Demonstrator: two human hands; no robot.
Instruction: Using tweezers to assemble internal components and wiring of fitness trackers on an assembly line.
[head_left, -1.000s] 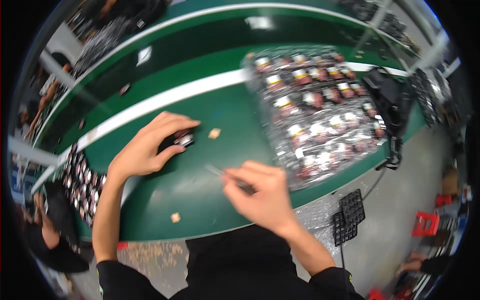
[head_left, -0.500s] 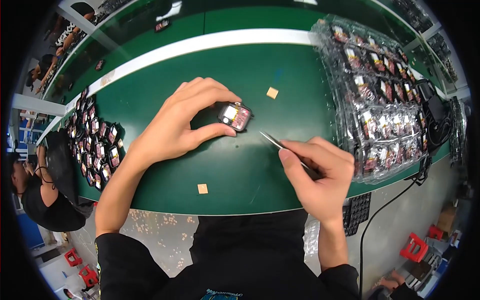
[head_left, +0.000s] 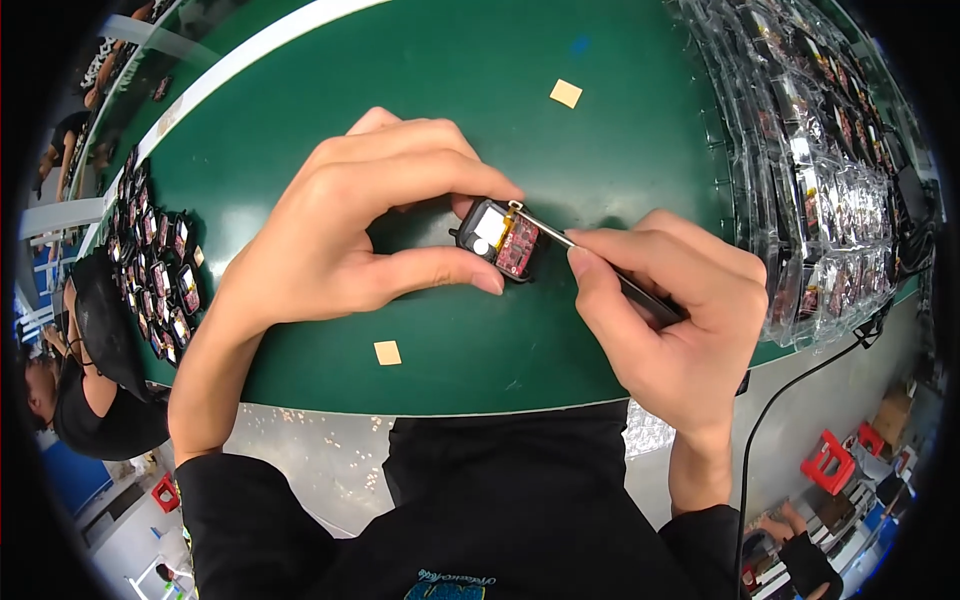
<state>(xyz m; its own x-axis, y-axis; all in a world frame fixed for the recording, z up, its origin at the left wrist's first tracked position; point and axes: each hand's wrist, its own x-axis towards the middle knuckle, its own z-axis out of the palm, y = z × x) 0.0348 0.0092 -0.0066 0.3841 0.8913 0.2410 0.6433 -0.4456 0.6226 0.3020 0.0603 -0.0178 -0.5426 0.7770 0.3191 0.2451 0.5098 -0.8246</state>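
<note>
My left hand (head_left: 370,210) is closed on a small black device housing (head_left: 500,240), thumb at its near edge and fingers at its far edge. The housing faces up without a cover, showing a red circuit board, a white block and a strip of yellow tape. A pair of metal tweezers (head_left: 625,280) is pinched in my right hand (head_left: 680,310). Their tips reach the housing's far edge, by a small pale part near my left fingertips. Whether the tips grip that part, I cannot tell.
Several similar device housings (head_left: 158,265) crowd the green table's left end. Clear plastic trays (head_left: 820,180) filled with more are stacked at the right. Two small tan squares lie on the table, one far (head_left: 566,94), one near (head_left: 387,353). A person in black (head_left: 110,400) sits at the left.
My right hand has brought the tweezers up to the housing, where before the tips were apart from it. The housing is turned slightly in my left hand. The view has moved closer.
</note>
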